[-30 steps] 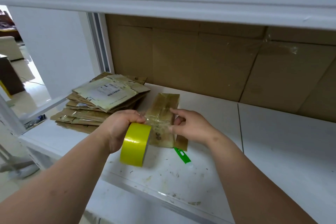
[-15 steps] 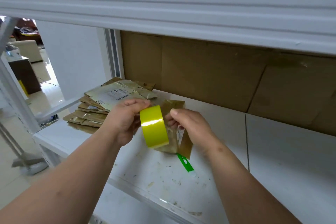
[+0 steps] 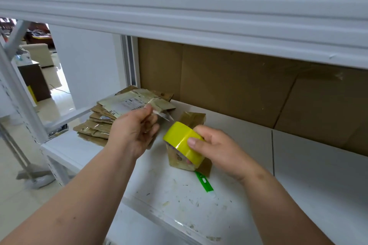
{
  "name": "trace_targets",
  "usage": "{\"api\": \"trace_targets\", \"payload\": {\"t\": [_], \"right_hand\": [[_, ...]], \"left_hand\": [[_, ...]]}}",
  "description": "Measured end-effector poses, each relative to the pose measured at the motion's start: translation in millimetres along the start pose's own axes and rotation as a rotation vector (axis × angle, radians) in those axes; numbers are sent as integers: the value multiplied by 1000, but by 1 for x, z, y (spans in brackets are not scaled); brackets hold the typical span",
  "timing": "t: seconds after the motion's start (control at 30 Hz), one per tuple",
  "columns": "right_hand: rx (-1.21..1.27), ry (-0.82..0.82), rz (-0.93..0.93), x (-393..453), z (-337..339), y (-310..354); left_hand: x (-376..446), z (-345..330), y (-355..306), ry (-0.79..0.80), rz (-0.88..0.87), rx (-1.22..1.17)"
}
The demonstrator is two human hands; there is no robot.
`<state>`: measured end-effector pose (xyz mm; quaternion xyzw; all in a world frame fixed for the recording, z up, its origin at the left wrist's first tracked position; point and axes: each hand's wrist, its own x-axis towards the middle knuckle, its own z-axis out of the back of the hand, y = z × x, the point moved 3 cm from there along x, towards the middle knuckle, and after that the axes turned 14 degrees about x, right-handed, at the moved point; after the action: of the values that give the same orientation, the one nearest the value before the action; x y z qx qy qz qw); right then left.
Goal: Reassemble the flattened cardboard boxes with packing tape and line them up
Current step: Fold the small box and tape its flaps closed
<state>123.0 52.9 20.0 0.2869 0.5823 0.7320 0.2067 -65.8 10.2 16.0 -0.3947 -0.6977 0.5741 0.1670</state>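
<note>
A yellow roll of packing tape [image 3: 180,141] is gripped by my right hand [image 3: 221,150] just above a small brown cardboard box [image 3: 192,119] standing on the white shelf [image 3: 179,195]. My left hand [image 3: 134,132] is to the left of the roll and pinches the free end of the clear tape [image 3: 162,115], which stretches from the roll up to its thumb and fingers. A stack of flattened cardboard boxes [image 3: 111,114] lies on the shelf behind my left hand; the top one carries a white shipping label.
A green cutter [image 3: 204,182] lies on the shelf just in front of the small box. Brown cardboard sheets [image 3: 229,81] line the back of the shelf. A white shelf beam [image 3: 179,16] runs overhead. The shelf's left end [image 3: 59,145] drops to the floor.
The tape roll has passed from my left hand to my right hand. My left hand now pinches the tape's free end and has drawn it out to the upper left.
</note>
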Motion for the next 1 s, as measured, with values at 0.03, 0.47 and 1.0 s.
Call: {"api": "trace_targets", "payload": {"t": [0.03,0.47,1.0], "right_hand": [[-22,-14,2,-3,5,2],[-319,-245,-212,-2,74,7],[-438,-261,-361,15,83,-32]], "left_hand": [[1,1,0,-13,-1,-2],[3,-5,41,-222,-100,170],[17,-3,83,-289,-95,473]]}}
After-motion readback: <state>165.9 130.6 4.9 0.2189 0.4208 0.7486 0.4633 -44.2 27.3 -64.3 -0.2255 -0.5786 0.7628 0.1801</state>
